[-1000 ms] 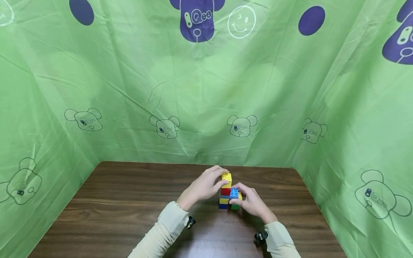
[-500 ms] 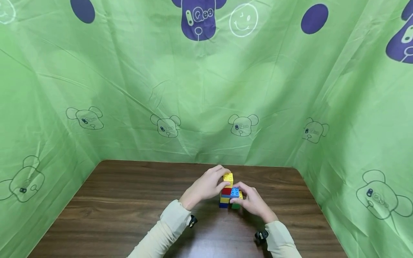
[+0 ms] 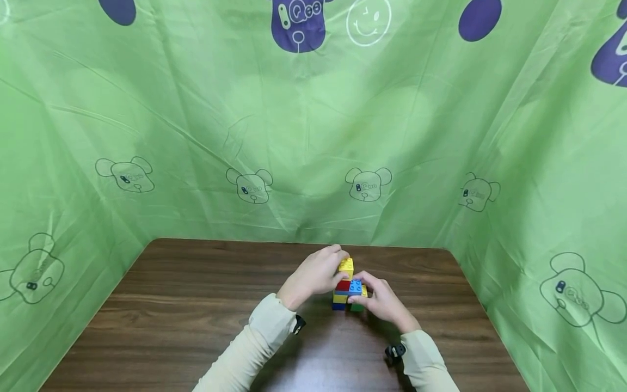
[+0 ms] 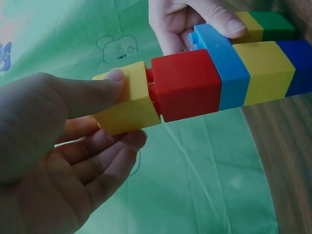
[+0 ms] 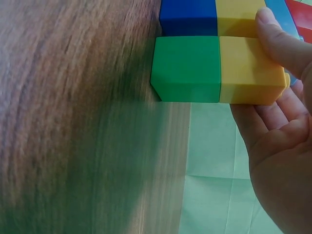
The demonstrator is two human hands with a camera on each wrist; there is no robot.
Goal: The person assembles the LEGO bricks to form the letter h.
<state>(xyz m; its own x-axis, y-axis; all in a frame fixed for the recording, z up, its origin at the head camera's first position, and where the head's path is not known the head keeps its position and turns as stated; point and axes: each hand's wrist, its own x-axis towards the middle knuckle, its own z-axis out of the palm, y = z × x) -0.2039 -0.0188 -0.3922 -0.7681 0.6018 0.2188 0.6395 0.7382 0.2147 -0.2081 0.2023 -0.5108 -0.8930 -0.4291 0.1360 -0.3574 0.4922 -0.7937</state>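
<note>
In the head view a brick tower of blue, yellow, light-blue and red bricks stands on the table, a yellow brick at its top. My left hand (image 3: 313,277) pinches that top yellow brick (image 4: 129,100) between thumb and fingers. A narrow gap with red studs showing separates it from the red brick (image 4: 187,85). My right hand (image 3: 384,302) grips the tower from the right, its thumb at the light-blue brick (image 4: 222,68). Below that hand, a green brick (image 5: 187,68) and a second yellow brick (image 5: 248,68) form a shorter column beside the lower blue brick (image 5: 187,17).
The brown wooden table (image 3: 196,326) runs back to green cloth walls (image 3: 313,136) printed with bear heads. Dark wrist cameras sit at both cuffs, the right one (image 3: 394,353) low over the table.
My left hand has shifted slightly on the top yellow brick, its thumb now lower against the brick. The head view has tilted a little. My right hand keeps its hold on the tower.
</note>
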